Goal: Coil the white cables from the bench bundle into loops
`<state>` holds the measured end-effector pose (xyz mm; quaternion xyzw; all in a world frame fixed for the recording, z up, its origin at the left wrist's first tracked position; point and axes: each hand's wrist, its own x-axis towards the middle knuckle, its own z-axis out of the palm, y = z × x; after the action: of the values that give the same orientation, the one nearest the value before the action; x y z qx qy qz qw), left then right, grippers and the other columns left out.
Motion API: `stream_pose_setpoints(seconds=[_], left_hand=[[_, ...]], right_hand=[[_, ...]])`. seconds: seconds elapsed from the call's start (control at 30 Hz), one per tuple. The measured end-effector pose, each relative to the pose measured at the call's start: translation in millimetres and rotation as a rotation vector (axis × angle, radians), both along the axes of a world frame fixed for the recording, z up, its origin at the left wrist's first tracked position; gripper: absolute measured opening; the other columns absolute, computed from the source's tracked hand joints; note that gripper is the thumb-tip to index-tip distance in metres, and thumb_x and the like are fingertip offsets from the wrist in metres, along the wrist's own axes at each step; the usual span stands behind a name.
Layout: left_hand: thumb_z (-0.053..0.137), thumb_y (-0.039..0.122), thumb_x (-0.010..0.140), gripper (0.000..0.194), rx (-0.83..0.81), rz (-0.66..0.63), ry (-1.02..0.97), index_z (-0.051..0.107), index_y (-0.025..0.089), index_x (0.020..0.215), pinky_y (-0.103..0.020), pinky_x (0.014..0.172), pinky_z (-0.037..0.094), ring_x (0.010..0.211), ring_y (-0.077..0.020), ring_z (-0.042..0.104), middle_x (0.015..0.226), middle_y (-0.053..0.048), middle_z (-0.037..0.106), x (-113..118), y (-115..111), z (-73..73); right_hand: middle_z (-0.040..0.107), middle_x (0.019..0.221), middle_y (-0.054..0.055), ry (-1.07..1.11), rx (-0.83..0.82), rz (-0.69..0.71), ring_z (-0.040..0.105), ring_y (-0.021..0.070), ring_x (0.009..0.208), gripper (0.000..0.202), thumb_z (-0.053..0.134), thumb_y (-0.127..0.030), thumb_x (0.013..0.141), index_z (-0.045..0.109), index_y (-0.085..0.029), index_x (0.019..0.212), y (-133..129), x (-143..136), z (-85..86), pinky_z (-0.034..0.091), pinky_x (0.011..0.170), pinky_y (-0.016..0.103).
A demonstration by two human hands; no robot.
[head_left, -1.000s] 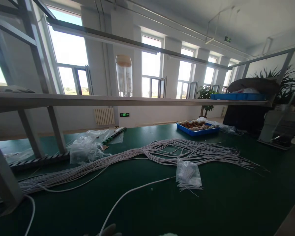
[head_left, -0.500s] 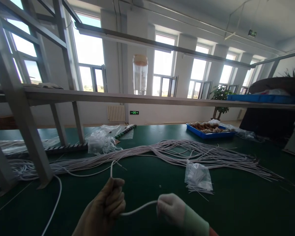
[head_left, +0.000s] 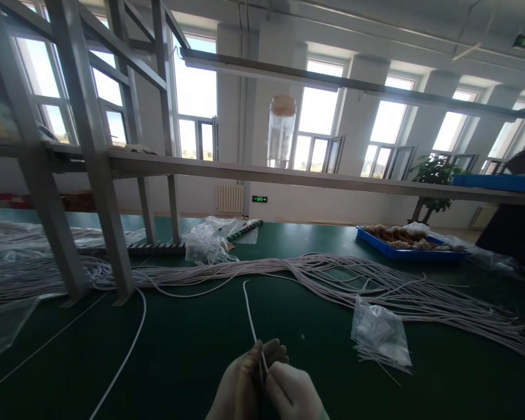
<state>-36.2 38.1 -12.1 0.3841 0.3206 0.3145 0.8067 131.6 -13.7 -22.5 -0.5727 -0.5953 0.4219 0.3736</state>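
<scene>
A white cable (head_left: pixel 249 312) rises from between my two hands, its free end pointing away from me over the green tabletop. My left hand (head_left: pixel 245 376), gloved, is closed around the cable, with the thumb along it and the fingers curled. Right beside it, my right hand (head_left: pixel 293 389), in a white glove, pinches the same cable just below the left thumb. Both hands touch or nearly touch at the bottom centre. The lower run of the cable is hidden by the hands.
A long bundle of cables (head_left: pixel 254 267) crosses the green table (head_left: pixel 179 350). At right lie a clear bag of thin pieces (head_left: pixel 380 332) and a blue tray (head_left: pixel 402 253) of brown items. Metal shelf posts (head_left: pixel 102 204) stand left; a bottle (head_left: pixel 282 134) stands on the shelf.
My hands have come together, closing the gap the cable spanned between them. The cable's free end, bent over before, now stands nearly straight. The view has turned left.
</scene>
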Motion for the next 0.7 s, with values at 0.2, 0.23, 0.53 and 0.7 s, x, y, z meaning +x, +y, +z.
stream_pose_setpoints(seconds=[0.2, 0.23, 0.53, 0.7], left_hand=[[0.049, 0.005, 0.097, 0.026, -0.318, 0.214, -0.205, 0.064, 0.003, 0.118, -0.035, 0.092, 0.055, 0.099, -0.0254, 0.073, 0.104, -0.016, 0.074, 12, -5, 21.4], [0.045, 0.011, 0.101, 0.026, -0.361, 0.281, -0.243, 0.062, 0.002, 0.119, -0.034, 0.085, 0.057, 0.089, -0.0223, 0.074, 0.098, -0.015, 0.074, 13, -3, 22.8], [0.069, 0.022, 0.093, 0.018, -0.168, 0.064, -0.172, 0.073, 0.006, 0.101, -0.021, 0.046, 0.037, 0.046, -0.0096, 0.05, 0.063, -0.002, 0.062, -16, 4, 41.0], [0.075, 0.029, 0.087, 0.02, 0.014, -0.064, 0.153, 0.076, 0.011, 0.095, -0.039, 0.072, 0.052, 0.07, -0.0266, 0.068, 0.078, -0.012, 0.075, 5, -3, 49.1]], right_hand=[[0.071, 0.1, 0.009, 0.038, -0.106, 0.114, 0.066, 0.0265, 0.091, 0.025, 0.056, -0.039, 0.098, 0.07, -0.018, 0.099, 2, 11, -28.2, 0.052, 0.079, 0.036], [0.07, 0.097, 0.008, 0.102, -0.156, 0.121, 0.066, 0.0254, 0.089, 0.028, 0.056, -0.043, 0.097, 0.069, -0.018, 0.097, 3, 13, -32.0, 0.051, 0.078, 0.035], [0.052, 0.068, -0.001, 0.196, -0.232, -0.046, 0.051, 0.017, 0.062, 0.046, 0.07, -0.064, 0.076, 0.058, -0.02, 0.075, 52, 54, -8.4, 0.046, 0.062, 0.031], [0.055, 0.074, 0.0, 0.145, 0.042, -0.133, 0.053, 0.0191, 0.066, 0.046, 0.056, -0.067, 0.089, 0.056, -0.022, 0.079, 52, 38, 27.7, 0.047, 0.063, 0.032]])
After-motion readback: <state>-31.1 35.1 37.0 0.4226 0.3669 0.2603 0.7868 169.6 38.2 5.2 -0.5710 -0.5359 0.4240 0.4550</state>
